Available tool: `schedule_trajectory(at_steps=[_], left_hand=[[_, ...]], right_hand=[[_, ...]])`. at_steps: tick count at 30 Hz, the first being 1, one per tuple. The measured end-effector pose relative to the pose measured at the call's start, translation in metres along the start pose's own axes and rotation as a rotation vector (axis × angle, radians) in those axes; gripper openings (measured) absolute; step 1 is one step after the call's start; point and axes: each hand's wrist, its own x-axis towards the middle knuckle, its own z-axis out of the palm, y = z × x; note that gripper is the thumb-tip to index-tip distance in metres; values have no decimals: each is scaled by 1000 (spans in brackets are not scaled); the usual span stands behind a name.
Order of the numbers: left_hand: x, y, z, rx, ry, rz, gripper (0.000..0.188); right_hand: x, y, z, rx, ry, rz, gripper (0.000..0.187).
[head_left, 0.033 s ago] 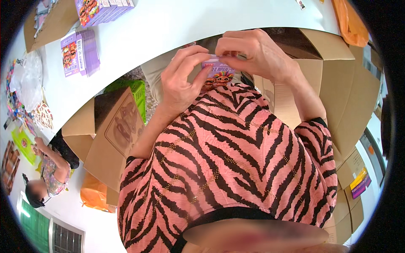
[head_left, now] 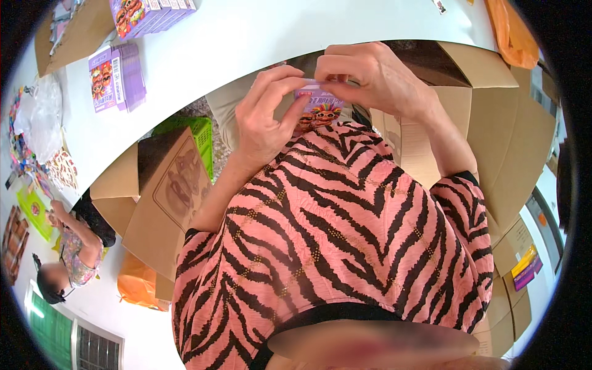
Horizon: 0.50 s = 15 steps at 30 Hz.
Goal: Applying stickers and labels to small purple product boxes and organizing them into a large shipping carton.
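A small purple printed carton with cartoon characters is held upright between my two hands in front of my chest. My left hand pinches its left side and upper edge with thumb and fingers. At the top edge, my right hand is closed, thumb and curled fingers on a pale purple strip like a flap. The striped top hides the carton's lower end. A stack of flat purple cartons lies on the white table at the left, and more purple cartons stand behind it.
Large open cardboard boxes stand on both sides of me, one at left and one at right. A green crate sits behind the left one. Orange bags hang at the far right. Another person works at the left.
The carton has tilted slightly, so that its front and pale top strip show a little more. Both hands stay in nearly the same place, still gripping it.
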Motion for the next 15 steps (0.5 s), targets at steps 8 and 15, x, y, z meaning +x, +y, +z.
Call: schedule_trajectory(at_steps=[8, 15], left_hand=[[-1, -3, 2, -6, 0, -49, 26], [-1, 0, 7, -103, 24, -179, 27]], right_hand=[[-1, 1, 4, -82, 39, -47, 11], [-3, 1, 4, -68, 43, -43, 10]])
